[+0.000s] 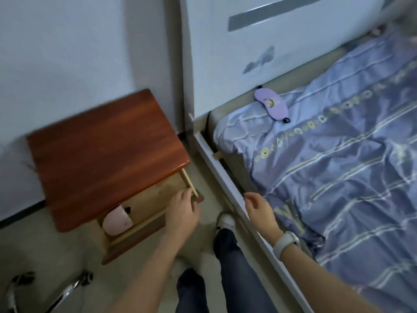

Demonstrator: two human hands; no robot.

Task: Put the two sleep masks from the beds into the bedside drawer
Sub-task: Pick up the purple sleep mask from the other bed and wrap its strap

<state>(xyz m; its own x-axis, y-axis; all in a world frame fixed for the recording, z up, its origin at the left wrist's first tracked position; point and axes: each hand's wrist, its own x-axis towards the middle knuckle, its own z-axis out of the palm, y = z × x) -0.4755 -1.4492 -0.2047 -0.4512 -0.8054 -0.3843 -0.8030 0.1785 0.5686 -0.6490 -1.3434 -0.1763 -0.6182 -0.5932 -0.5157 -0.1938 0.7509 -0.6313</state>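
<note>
Head view, sole view. Landmark: the bedside drawer [144,213], standing pulled out under the red-brown top of the nightstand [106,154].

Item 1: pink sleep mask [117,221]. It is lying inside the drawer, at its left end, partly tucked under the nightstand top. One of the two masks is judged to be already stowed.

Item 2: purple sleep mask [270,104]. It is lying well to the right of the drawer and farther from the wearer, on the blue striped bedding [338,177], close against the headboard [237,53]. Its dark elastic strap is seen curling out at the lower right end and peeping at the upper left. It is judged light, soft and limp, not fragile, with padded fabric that is not slippery. It is best pinched at the padded middle, or lifted by the strap; the strap is likely to dangle and may snag the drawer edge when being lowered in.

Item 3: left hand [182,213]. It is resting on the front right corner of the drawer, its grip loosely spread, nothing being held.

Item 4: right hand [259,206]. It is hovering right of the drawer, over the bed rail [216,161], its grip open with fingers slightly curled and empty. A pale wristband is being worn.
</note>
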